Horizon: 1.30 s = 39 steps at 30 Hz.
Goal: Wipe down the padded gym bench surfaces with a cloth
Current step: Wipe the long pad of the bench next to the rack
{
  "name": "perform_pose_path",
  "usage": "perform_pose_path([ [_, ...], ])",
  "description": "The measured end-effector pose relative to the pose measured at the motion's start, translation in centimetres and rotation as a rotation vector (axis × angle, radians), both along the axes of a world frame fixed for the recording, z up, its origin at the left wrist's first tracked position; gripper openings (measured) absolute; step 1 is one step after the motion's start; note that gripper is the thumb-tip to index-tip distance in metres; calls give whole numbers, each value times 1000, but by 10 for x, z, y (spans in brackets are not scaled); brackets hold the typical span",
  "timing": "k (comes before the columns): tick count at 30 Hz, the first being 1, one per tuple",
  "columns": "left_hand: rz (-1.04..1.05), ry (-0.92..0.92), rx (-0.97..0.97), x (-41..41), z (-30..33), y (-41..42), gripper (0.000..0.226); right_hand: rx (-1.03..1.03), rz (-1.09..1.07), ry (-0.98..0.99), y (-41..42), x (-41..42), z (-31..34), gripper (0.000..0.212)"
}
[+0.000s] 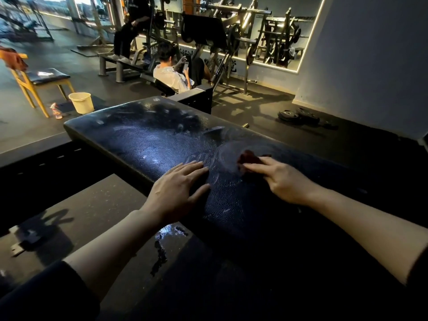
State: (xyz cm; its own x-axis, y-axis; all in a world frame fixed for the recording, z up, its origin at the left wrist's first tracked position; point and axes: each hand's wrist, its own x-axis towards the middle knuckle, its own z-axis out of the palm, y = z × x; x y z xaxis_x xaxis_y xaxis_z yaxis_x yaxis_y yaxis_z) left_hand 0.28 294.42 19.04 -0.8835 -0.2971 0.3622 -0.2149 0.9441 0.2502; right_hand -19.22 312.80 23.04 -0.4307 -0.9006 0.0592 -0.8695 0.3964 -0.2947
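Observation:
A wide black padded bench pad [148, 137] stretches away from me, glossy with wet swirl marks. My right hand [281, 179] presses a dark red cloth [249, 158] onto the pad, fingers laid over it; only the cloth's far edge shows. My left hand [178, 188] rests flat on the pad's left side, fingers straight and spread, holding nothing. A second dark padded section [208, 274] lies nearer to me, with a wet patch [166, 235] by its left edge.
A cream bucket [81, 102] and a pink spray bottle [56, 111] stand on the floor at left beside a wooden chair [39, 82]. A seated person [173, 72] looks at a phone beyond the bench. Weight plates [294, 115] lie on the floor at right.

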Motion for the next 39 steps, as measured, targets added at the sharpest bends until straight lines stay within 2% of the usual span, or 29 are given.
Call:
perform_pose_path([
  [4, 30, 28, -74, 12, -13, -3, 61, -7, -270, 8, -25, -17, -4, 50],
  [6, 53, 46, -65, 10, -15, 0, 57, -34, -219, -1, -58, 2, -9, 51],
  [9, 41, 58, -77, 11, -17, -1, 56, -94, -15, -27, -74, 47, -16, 49],
  [14, 37, 121, -74, 15, -22, 0, 56, -119, 167, -34, 6, 79, -9, 48],
  [17, 61, 155, -49, 14, -24, 3, 54, -120, 182, -45, 19, 81, -11, 43],
  [24, 143, 201, 16, 19, -24, 5, 60, -119, 96, -30, -95, 63, -19, 40],
  [26, 161, 240, 28, 23, -26, 1, 59, -118, 98, -14, -87, 67, -18, 41],
  [29, 247, 301, 87, 32, -30, -14, 61, -122, 211, -43, -36, 88, -11, 42],
  [32, 240, 285, 92, 39, -35, -28, 67, -131, 298, -36, 12, 97, -9, 44],
  [39, 267, 255, 71, 40, -51, -28, 74, -80, 264, -6, -111, 89, -14, 44],
])
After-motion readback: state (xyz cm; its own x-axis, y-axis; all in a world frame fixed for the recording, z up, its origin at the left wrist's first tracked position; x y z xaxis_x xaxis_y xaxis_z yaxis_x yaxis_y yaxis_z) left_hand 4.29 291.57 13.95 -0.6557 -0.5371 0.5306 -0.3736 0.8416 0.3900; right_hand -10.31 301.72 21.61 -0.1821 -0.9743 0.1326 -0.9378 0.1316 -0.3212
